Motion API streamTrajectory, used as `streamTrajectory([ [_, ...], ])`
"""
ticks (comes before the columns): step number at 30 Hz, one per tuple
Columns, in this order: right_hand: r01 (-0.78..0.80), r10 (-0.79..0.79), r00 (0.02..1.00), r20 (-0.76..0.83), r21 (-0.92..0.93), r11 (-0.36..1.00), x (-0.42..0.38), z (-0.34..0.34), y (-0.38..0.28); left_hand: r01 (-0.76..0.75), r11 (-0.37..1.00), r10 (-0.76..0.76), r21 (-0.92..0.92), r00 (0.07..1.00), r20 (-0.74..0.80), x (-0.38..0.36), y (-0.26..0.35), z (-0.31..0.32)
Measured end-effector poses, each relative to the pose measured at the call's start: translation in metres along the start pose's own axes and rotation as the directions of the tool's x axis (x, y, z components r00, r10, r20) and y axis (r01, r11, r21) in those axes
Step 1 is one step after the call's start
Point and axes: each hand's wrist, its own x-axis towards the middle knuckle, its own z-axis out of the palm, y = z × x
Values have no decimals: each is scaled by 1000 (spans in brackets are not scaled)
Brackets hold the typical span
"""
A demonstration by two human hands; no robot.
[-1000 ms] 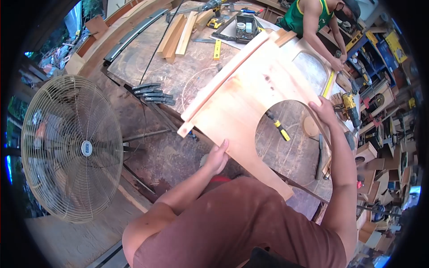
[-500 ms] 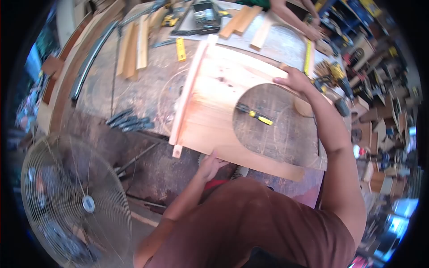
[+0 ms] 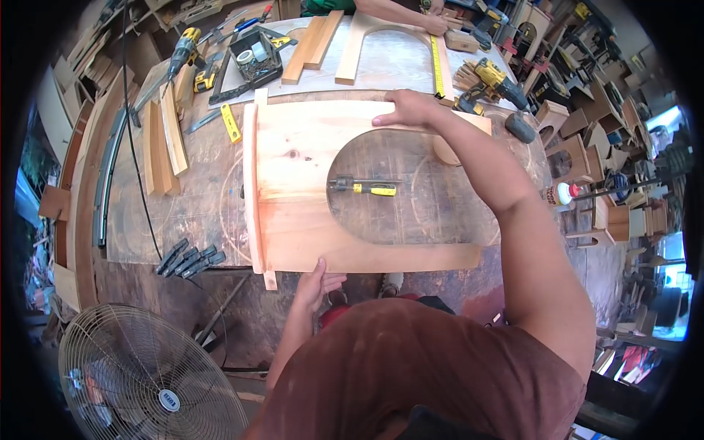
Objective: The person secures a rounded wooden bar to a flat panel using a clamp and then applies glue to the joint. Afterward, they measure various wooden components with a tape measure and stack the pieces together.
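Note:
A pale wooden panel (image 3: 293,176) with a deep U-shaped cutout lies before me, its cutout opening to the right. Along its left end runs a wooden strip (image 3: 254,191) that sticks out past the edges. My left hand (image 3: 317,288) holds the near edge, thumb on top and fingers partly underneath. At the far edge, my right hand (image 3: 411,110) grips the panel with the thumb over its face; some fingers are hidden. Through the cutout I see a screwdriver (image 3: 367,188) with a yellow and black handle on the workbench (image 3: 198,213).
Black clamps (image 3: 189,260) lie at the bench's near left. Wood strips (image 3: 163,143), a yellow drill (image 3: 185,51) and a parts tray (image 3: 254,57) sit farther back. Another drill (image 3: 493,84) is at right. A co-worker's hand (image 3: 435,23) is beyond a tape measure (image 3: 438,70). A fan (image 3: 147,374) stands at lower left.
The panel has turned to lie nearly square to me and shifted left in view, with both hands still on it. My view has also shifted.

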Motion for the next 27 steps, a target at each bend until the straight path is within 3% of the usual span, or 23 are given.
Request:
streamTrajectory([
  [3, 35, -36, 998, 42, 28, 999, 7, 2, 0, -19, 1000, 20, 23, 1000, -9, 2, -2, -1],
  [7, 65, -65, 998, 25, 15, 998, 11, -2, -6, 4, 996, -1, 90, 999, -36, -6, 8, 5],
  [9, 70, -72, 997, -26, -80, 994, 23, -4, -9, 2, 992, 9, 123, 996, -90, -6, 12, 11],
  [14, 75, -77, 996, -36, -60, 995, 52, -5, -7, 27, 988, -5, 155, 991, -137, 3, 23, 17],
  [18, 200, -199, 979, -37, 24, 980, 53, -3, 0, 6, 992, 16, 125, 984, -177, 19, 11, 18],
  [25, 156, -157, 987, -27, -33, 987, 56, -4, 0, 6, 987, 21, 160, 986, -163, 23, 5, 12],
  [27, 124, -125, 992, 10, 28, 992, 54, -8, -3, 3, 985, 19, 173, 991, -129, 22, 6, 10],
])
